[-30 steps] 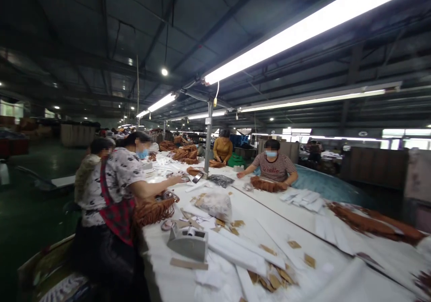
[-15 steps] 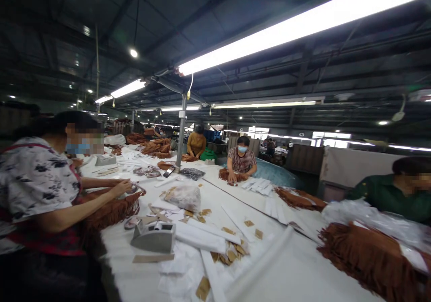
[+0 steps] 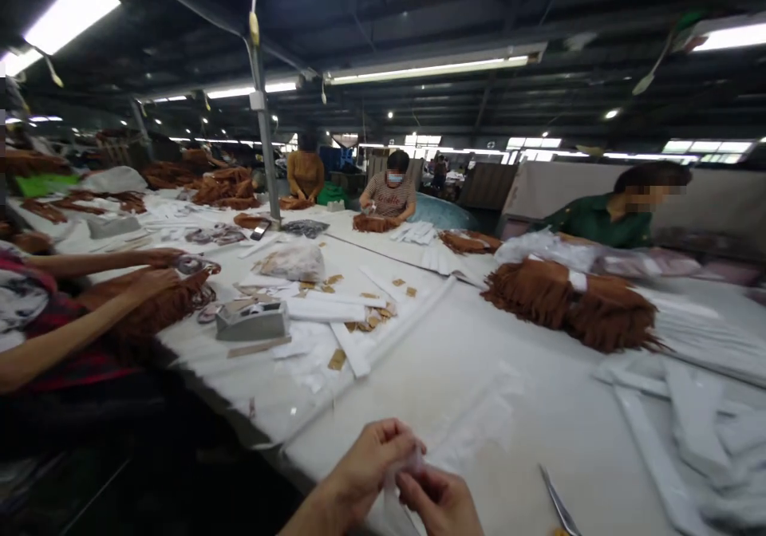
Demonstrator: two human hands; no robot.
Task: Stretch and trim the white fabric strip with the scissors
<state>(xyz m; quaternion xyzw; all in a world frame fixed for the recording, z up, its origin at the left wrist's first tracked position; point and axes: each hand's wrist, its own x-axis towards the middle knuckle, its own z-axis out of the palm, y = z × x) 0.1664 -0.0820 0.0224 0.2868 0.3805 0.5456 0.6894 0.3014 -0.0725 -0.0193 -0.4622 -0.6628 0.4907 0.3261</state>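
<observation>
Low in the picture, my left hand (image 3: 372,464) and my right hand (image 3: 441,506) come together over the near edge of the table. Both pinch a thin, white, see-through piece (image 3: 393,502) that looks like plastic film or tissue; which one I cannot tell. It hangs down between the fingers and partly hides behind them. To the right of my right hand lies a pair of scissors (image 3: 558,500), blades pointing away, with a bit of yellow handle at the frame's bottom edge. A crumpled translucent sheet (image 3: 479,408) lies flat just beyond my hands.
Brown fringed bundles (image 3: 568,301) and folded white strips (image 3: 688,424) lie at right. Tan tags (image 3: 374,318) and a grey tape dispenser (image 3: 252,322) sit at left centre. A co-worker's arms (image 3: 137,289) work at left; other people stand across the white table (image 3: 443,352).
The view has tilted down and turned right. My two hands and the white piece have come into view, along with the scissors and the white strips at right.
</observation>
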